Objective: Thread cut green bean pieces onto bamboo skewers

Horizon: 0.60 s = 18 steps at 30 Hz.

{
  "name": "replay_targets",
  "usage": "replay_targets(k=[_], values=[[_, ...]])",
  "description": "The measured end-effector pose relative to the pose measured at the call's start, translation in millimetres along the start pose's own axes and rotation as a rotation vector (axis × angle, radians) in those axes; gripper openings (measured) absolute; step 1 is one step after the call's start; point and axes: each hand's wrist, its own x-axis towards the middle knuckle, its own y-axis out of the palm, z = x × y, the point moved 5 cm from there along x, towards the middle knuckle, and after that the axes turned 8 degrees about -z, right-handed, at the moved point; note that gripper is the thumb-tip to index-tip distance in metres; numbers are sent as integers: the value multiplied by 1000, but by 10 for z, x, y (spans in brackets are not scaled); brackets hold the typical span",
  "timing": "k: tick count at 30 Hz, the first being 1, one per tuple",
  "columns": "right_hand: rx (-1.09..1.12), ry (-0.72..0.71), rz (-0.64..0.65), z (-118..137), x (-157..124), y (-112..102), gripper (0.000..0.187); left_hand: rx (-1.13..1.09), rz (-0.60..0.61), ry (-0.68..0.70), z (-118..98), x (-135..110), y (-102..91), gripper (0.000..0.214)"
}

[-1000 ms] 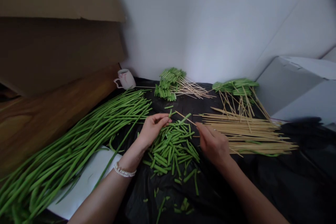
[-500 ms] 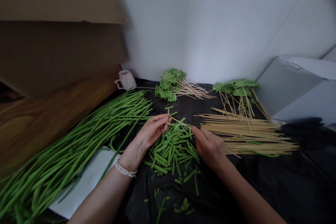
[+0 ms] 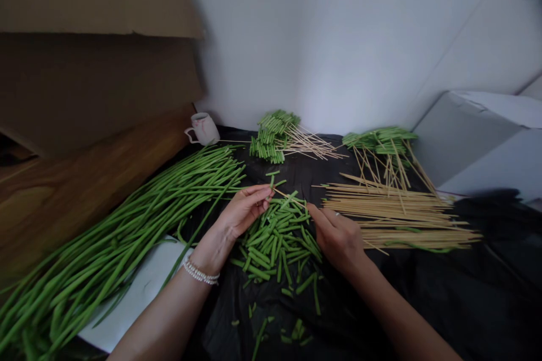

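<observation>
Between its thumb and fingers, my left hand (image 3: 245,210) pinches a short cut piece of green bean (image 3: 271,180). A thin wooden skewer (image 3: 288,197) is gripped near its right end by my right hand (image 3: 339,235). The skewer's other end meets the bean piece at my left fingertips; whether it has gone through is too small to tell. Below both hands lies a loose pile of cut green bean pieces (image 3: 271,242).
Long uncut beans (image 3: 139,231) lie at left, partly over a white board (image 3: 141,287). Behind are a mug (image 3: 204,128) and bean-loaded skewers (image 3: 275,130), with more loaded skewers (image 3: 381,138) back right. Bare skewers (image 3: 398,206) lie right, near a white box (image 3: 478,135). Cardboard (image 3: 101,67) overhangs upper left.
Almost nothing differs. My right hand has shifted very slightly left along with the skewer, and my left hand keeps its pinch on the bean piece.
</observation>
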Motion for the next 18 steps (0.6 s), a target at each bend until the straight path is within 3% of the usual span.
replay_targets(k=[6, 18], values=[[34, 13, 15, 2, -4, 4, 35, 38, 35, -17, 32, -6, 17, 19], [17, 50, 91, 21, -28, 43, 34, 170, -14, 55, 51, -7, 13, 23]])
